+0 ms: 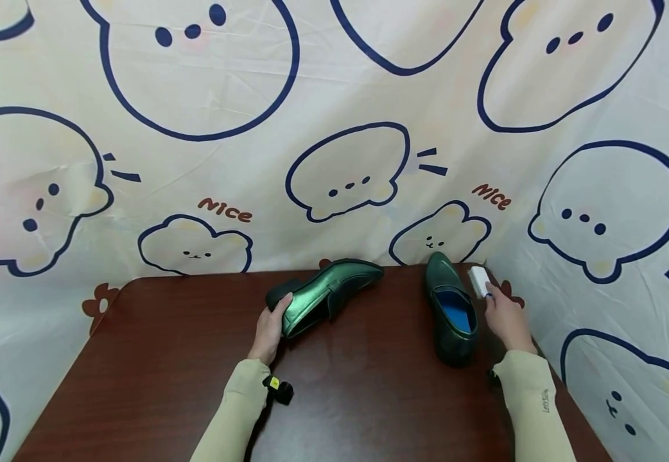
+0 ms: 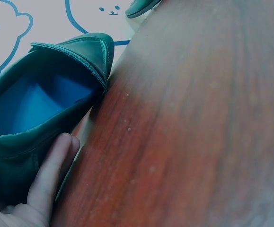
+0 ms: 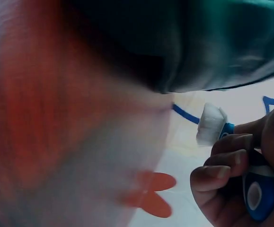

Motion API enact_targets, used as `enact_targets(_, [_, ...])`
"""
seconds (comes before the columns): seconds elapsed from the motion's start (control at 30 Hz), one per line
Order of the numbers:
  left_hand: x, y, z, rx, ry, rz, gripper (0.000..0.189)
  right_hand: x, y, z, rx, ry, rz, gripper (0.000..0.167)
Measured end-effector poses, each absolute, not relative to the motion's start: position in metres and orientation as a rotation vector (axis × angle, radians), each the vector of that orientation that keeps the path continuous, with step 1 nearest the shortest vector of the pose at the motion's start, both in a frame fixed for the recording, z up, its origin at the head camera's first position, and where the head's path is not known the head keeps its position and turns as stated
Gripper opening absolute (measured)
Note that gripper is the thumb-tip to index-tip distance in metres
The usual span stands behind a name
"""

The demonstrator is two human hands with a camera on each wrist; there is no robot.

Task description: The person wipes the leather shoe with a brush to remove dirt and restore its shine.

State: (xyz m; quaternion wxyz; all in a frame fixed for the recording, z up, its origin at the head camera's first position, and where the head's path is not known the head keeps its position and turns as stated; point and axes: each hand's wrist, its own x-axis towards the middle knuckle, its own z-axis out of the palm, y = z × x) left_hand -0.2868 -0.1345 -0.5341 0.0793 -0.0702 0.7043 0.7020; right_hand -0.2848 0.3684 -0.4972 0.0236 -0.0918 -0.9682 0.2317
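Observation:
My left hand (image 1: 268,330) grips a shiny green loafer (image 1: 317,289) near its heel, thumb along the side. This shoe is tipped, its toe toward the back right; a blue lining (image 2: 32,101) shows inside it in the left wrist view. A matching green loafer (image 1: 444,282) stands upright at the right, toe toward the back wall. Just right of that shoe, my right hand (image 1: 506,317) holds a small brush (image 1: 479,282) with white bristles. In the right wrist view, fingers (image 3: 222,170) curl round its blue handle (image 3: 260,203).
Both shoes are on or over a brown wood-grain table (image 1: 357,398). A pale cloth (image 1: 265,173) printed with cartoon animals hangs along its back edge and both sides. A black strap with a small camera (image 1: 279,388) sits at the left wrist.

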Motion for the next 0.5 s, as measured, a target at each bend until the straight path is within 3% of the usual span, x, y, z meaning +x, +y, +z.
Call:
enact_targets(0.2, [-0.301, -0.134, -0.562, -0.238, 2.097, 2.119, 0.079, -0.285, 0.376, -0.515, -0.271, -3.071, 0.761, 0.052])
enact_targets(0.5, [-0.295, -0.132, -0.558, -0.292, 2.101, 2.099, 0.096, -0.279, 0.374, -0.522, -0.282, -3.182, 0.740, 0.059])
